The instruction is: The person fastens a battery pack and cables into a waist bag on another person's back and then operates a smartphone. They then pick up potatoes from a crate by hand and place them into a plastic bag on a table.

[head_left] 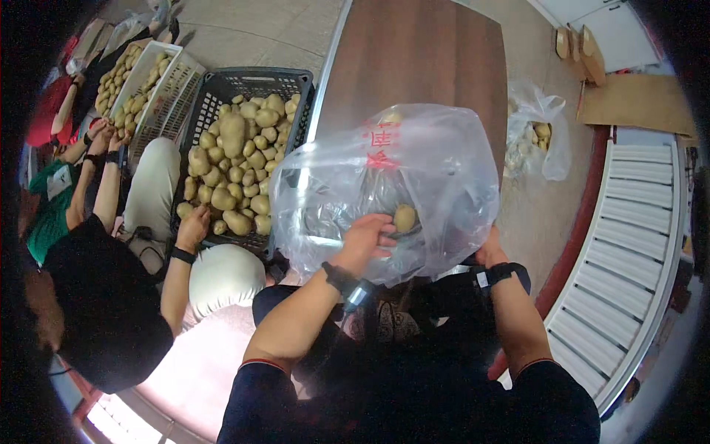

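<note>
A large clear plastic bag (444, 161) with red printing spreads over the near end of a brown wood-grain table (421, 55). My left hand (363, 238) is at the bag with its fingers apart. Just right of those fingertips is a single potato (404, 218); a small gap appears between them, and I cannot tell whether the potato rests on anything. At the bag's right edge, my right hand (490, 251) grips the film, its fingertips hidden.
Left of the table stands a black plastic crate (255, 75) of potatoes, with a co-worker's hand (193, 225) at its near corner. Other people sit beyond, by a white crate (161, 105). On the right are a bag of potatoes (554, 150) and a white slatted rack (621, 266).
</note>
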The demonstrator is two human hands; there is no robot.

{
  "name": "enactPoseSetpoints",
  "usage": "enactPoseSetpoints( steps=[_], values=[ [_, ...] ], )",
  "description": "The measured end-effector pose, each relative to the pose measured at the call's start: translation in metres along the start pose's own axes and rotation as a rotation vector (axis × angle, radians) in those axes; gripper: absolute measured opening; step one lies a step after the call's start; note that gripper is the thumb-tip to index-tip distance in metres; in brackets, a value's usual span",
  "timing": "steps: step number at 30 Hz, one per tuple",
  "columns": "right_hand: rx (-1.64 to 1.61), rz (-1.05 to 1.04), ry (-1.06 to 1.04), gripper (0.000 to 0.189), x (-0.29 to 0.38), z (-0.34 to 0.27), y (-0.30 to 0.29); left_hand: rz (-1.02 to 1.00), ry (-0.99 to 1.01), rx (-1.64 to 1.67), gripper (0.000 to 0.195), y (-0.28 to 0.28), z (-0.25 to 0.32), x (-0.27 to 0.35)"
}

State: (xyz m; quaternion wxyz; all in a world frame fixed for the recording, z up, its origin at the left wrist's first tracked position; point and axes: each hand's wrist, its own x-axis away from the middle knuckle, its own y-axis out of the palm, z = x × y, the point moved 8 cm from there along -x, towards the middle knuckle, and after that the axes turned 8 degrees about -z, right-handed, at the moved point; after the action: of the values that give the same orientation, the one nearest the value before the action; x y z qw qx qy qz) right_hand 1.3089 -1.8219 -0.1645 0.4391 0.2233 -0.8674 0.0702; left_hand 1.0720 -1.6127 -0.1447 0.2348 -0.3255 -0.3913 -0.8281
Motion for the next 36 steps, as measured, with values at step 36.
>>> enactPoseSetpoints(
  steps=[36],
  values=[
    [1.284,-0.182,-1.211,0.029,0.112,-0.009,0.186,0.057,0.410,0.185,0.037,0.001,0.009,0.074]
  ],
)
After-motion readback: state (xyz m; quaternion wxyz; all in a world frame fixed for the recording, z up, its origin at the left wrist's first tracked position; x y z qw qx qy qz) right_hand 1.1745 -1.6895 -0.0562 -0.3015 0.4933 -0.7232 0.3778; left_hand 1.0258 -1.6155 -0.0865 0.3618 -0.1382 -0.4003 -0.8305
